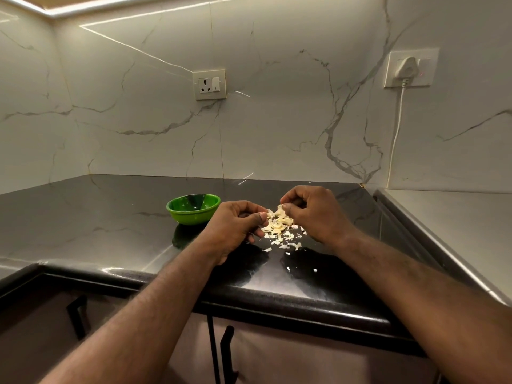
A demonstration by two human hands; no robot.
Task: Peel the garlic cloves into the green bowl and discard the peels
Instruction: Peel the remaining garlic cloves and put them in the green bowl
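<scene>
head view. we list two bare forearms reaching in over the edge of the black surface [110, 217], wrists raised a little above it. left hand [235, 225]: fingers curled, grip pinching the garlic clove [279, 213] at the thumb tip. right hand [313, 212]: fingers curled, grip pinching the same clove from the other side. peels [279, 234]: heaped on the surface beneath. green bowl [194, 214]: upright, just left of the left hand.
</scene>
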